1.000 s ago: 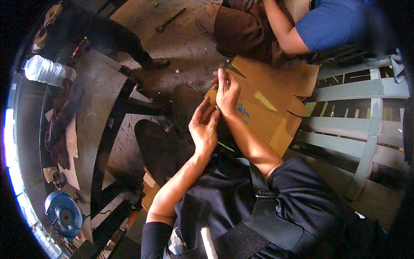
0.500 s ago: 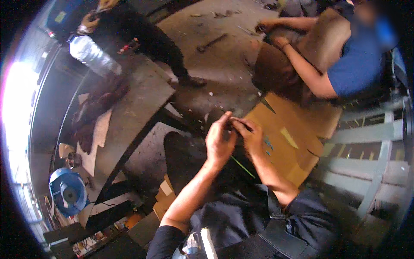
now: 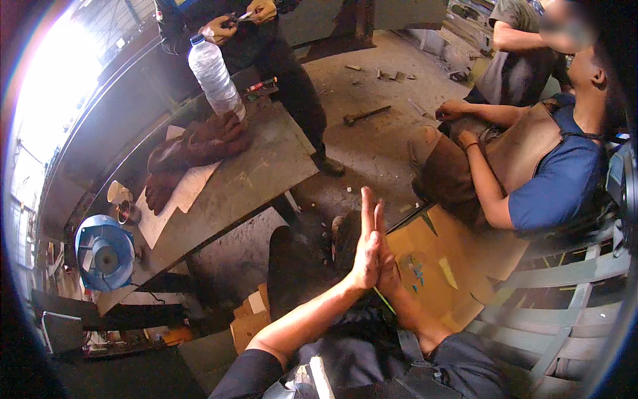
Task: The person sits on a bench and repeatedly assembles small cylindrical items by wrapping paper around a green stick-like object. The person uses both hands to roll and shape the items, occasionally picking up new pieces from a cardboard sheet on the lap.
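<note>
Above my lap, my left hand [image 3: 365, 256] and my right hand [image 3: 388, 269] are pressed together palm to palm. The left hand's fingers stretch straight up, and the right hand is partly hidden behind it. No object shows in either hand; whatever may lie between the palms is hidden. A thin yellow-green strip [image 3: 384, 300] shows just below the right wrist. Nearest to the hands, on the right, a brown cardboard sheet [image 3: 458, 302] bears several small blue pieces [image 3: 418, 274] and a yellowish strip [image 3: 447, 272].
On the left, a metal table [image 3: 266, 166] carries a clear bottle [image 3: 216, 76], dark brown gloves [image 3: 199, 143], a cup [image 3: 119, 192] and a blue fan [image 3: 104, 253]. One person in blue [image 3: 558, 176] sits at right; others are behind. A bolt-like rod [image 3: 367, 116] lies on the floor.
My fingers were bent and touching at the tips; now the palms are together with fingers straight. The view has tilted up, showing more of the people and the bottle.
</note>
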The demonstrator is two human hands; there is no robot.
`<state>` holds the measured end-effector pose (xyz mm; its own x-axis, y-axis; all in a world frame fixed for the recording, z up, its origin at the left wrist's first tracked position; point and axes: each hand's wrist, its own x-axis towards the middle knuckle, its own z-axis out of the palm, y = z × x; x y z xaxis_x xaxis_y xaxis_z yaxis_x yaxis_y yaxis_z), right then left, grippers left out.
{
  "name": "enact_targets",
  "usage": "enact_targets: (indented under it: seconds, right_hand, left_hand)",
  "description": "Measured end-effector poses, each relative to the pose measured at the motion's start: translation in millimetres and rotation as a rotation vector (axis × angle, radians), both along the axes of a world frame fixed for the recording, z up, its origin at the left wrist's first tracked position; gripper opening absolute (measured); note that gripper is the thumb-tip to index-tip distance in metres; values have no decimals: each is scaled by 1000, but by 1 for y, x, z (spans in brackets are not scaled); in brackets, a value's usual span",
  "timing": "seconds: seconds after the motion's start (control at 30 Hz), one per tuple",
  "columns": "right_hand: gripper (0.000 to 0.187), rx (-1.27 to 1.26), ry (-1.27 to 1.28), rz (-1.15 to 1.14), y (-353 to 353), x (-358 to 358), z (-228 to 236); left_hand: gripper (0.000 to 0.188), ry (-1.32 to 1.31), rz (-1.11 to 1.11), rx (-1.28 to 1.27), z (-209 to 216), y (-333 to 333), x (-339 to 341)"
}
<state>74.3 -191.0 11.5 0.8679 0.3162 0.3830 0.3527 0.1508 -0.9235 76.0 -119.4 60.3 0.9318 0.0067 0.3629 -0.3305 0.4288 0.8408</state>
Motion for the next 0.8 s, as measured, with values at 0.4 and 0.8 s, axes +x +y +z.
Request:
enact_targets:
  seconds: [0.4,0.8]
  right_hand:
    - [48,116,120,-703,-58,57,-8]
    - [31,-342,487,-88,-118,7,-17]
  left_hand:
    - [74,434,-8,211,-34,-26,-32]
    - [74,277,9,758,-33,-10,-12]
